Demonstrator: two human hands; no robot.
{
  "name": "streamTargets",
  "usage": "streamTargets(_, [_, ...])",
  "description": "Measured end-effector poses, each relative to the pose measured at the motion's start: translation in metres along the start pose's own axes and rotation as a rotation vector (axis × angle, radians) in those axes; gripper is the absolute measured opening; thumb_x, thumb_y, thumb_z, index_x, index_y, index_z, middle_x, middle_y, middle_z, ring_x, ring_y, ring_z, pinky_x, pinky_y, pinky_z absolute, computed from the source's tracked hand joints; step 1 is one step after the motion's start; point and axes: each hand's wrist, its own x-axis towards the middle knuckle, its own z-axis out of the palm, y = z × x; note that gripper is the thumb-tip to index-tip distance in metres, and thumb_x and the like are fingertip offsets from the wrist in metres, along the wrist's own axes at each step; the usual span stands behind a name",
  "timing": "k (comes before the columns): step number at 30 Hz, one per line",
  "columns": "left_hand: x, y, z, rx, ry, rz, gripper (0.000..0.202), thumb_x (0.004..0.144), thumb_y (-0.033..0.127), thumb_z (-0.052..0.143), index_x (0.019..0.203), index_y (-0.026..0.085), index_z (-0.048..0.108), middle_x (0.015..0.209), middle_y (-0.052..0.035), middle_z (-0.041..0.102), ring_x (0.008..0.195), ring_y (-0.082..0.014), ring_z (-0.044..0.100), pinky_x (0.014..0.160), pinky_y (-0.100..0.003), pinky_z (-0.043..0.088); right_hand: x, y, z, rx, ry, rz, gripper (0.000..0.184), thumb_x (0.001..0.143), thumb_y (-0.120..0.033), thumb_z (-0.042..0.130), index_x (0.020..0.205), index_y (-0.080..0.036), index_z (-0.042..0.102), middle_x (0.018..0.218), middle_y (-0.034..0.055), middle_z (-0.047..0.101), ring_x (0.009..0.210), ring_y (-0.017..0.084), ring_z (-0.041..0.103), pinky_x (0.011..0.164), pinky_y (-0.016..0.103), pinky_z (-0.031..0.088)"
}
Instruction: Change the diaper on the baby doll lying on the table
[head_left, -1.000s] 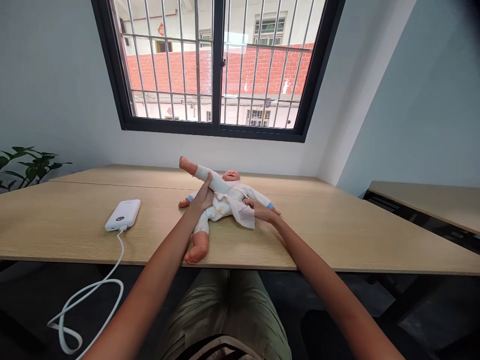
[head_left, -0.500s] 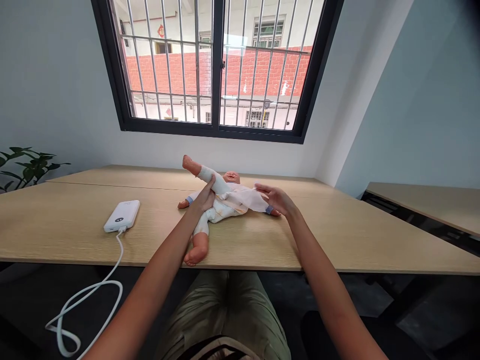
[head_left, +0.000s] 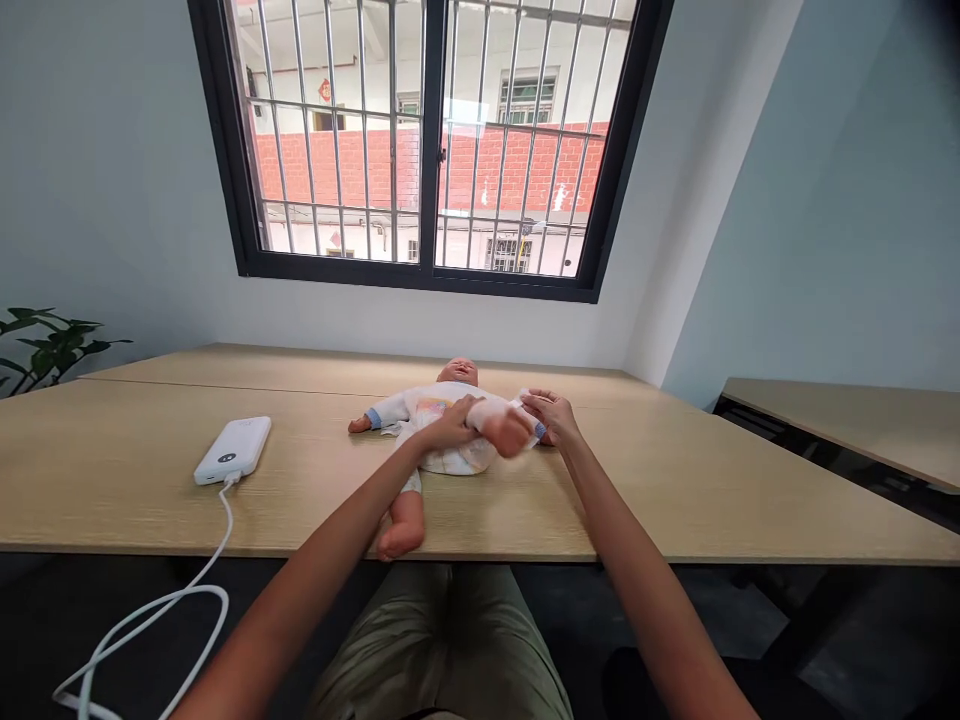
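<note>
A baby doll in a white outfit with blue cuffs lies on its back on the table, head toward the window. My left hand is wrapped round one of its legs, lifted and leaning to the right; the bare foot is blurred. The other leg rests near the table's front edge. Just beyond the raised foot, my right hand pinches a thin white cloth beside the doll's arm. Most of the cloth is hidden behind the leg and fingers.
A white power bank lies on the table at left, its white cable hanging over the front edge. A plant stands at far left. Behind the table is a barred window; another table is at right.
My left hand has swung the doll's raised leg from the left over to the right and lower. The white cloth no longer covers the doll's front; my right fingers have closed on it.
</note>
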Motion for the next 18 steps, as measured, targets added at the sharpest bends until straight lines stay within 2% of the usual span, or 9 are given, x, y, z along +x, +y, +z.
streamTargets(3, [0.001,0.011,0.013,0.333,-0.195,0.088,0.048,0.072,0.024,0.064,0.120,0.020,0.060,0.118,-0.0114,0.058,0.113,-0.0318,0.052,0.103,-0.051,0.038,0.001,-0.002,0.000,-0.037,0.103,-0.109,0.045,0.051,-0.016,0.080,0.090,-0.019,0.058,0.068,-0.0003,0.067,0.064,0.015,0.064,0.060,0.027,0.056])
streamTargets(5, [0.000,0.019,0.020,0.532,-0.270,0.139,0.049,0.076,0.028,0.061,0.124,0.022,0.059,0.120,-0.0128,0.056,0.113,-0.0336,0.050,0.099,-0.052,0.039,0.001,-0.004,0.001,-0.074,0.131,-0.187,0.045,0.052,-0.017,0.077,0.092,-0.019,0.057,0.066,-0.0026,0.065,0.064,0.014,0.063,0.064,0.027,0.057])
streamTargets(7, [-0.002,0.024,0.025,0.636,-0.309,0.178,0.051,0.075,0.032,0.064,0.124,0.024,0.059,0.122,-0.0142,0.055,0.114,-0.0360,0.049,0.097,-0.052,0.039,0.001,-0.004,0.001,-0.116,0.147,-0.224,0.044,0.053,-0.019,0.074,0.093,-0.018,0.057,0.066,-0.0033,0.063,0.065,0.014,0.062,0.066,0.028,0.057])
streamTargets(11, [-0.004,0.026,0.030,0.725,-0.333,0.258,0.053,0.071,0.031,0.068,0.123,0.028,0.061,0.127,-0.0144,0.054,0.118,-0.0389,0.046,0.101,-0.057,0.034,0.003,-0.002,0.000,-0.201,0.178,-0.265,0.043,0.055,-0.024,0.070,0.095,-0.018,0.058,0.070,-0.0023,0.060,0.066,0.015,0.061,0.064,0.030,0.057])
streamTargets(18, [-0.006,0.024,0.034,0.736,-0.336,0.274,0.058,0.072,0.030,0.068,0.128,0.030,0.056,0.132,-0.0140,0.051,0.123,-0.0369,0.045,0.108,-0.056,0.030,0.004,0.004,0.002,-0.400,0.133,-0.352,0.038,0.062,-0.033,0.065,0.097,-0.019,0.057,0.074,-0.0012,0.057,0.063,0.016,0.062,0.063,0.032,0.056])
